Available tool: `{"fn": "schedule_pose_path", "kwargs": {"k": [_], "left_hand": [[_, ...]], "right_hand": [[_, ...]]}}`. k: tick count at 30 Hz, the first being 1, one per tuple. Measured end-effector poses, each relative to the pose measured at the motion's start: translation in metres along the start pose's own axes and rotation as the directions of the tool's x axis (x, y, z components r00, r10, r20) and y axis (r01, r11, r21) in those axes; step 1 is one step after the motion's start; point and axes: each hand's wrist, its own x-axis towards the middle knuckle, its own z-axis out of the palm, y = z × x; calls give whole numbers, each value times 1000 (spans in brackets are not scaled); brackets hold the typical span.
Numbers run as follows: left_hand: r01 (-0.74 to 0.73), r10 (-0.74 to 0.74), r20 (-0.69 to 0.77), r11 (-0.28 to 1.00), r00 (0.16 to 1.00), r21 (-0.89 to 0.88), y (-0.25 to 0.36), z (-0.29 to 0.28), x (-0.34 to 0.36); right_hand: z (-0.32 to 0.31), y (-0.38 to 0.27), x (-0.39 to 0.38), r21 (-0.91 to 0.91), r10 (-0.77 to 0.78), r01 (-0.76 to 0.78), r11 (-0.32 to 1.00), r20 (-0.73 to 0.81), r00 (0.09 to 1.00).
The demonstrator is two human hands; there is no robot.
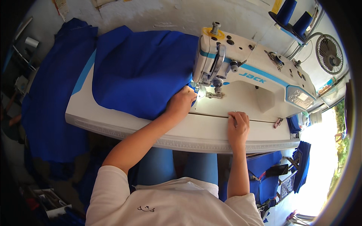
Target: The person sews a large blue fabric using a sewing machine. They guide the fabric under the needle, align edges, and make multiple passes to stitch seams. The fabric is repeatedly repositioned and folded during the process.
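My left hand (181, 101) has its fingers closed on the edge of a large piece of blue fabric (141, 67) beside the lit needle area (200, 90) of a white sewing machine (264, 75); its fingertips are partly hidden. The fabric spreads over the left part of the machine bed. My right hand (238, 126) rests with bent, slightly parted fingers on the front of the white table (188, 139), holding nothing visible. A small pair of pink-handled snips (278, 123) lies to its right.
More blue fabric (56, 94) hangs at the left. Thread cones (286, 15) and a fan (329, 54) stand at the upper right. Stacked blue pieces (264, 177) are below right, near a bright doorway (320, 158). A box (49, 201) sits low on the left.
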Motion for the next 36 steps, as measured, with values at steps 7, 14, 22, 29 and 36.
{"fn": "schedule_pose_path", "kwargs": {"k": [7, 14, 22, 29, 36], "left_hand": [[-114, 103, 148, 991, 984, 70, 37, -44, 2], [289, -335, 16, 833, 942, 472, -150, -162, 24], [42, -80, 141, 966, 987, 254, 77, -29, -94], [-168, 48, 598, 975, 800, 148, 87, -99, -143], [402, -89, 461, 650, 883, -645, 88, -167, -47]], "right_hand": [[-2, -1, -6, 8, 19, -19, 1000, -12, 1000], [1, -56, 8, 500, -98, 18, 866, 133, 986], [122, -199, 68, 182, -66, -57, 982, 606, 793], [170, -200, 16, 342, -165, -17, 940, 494, 854], [139, -232, -147, 804, -740, 7, 595, 544, 396]]}}
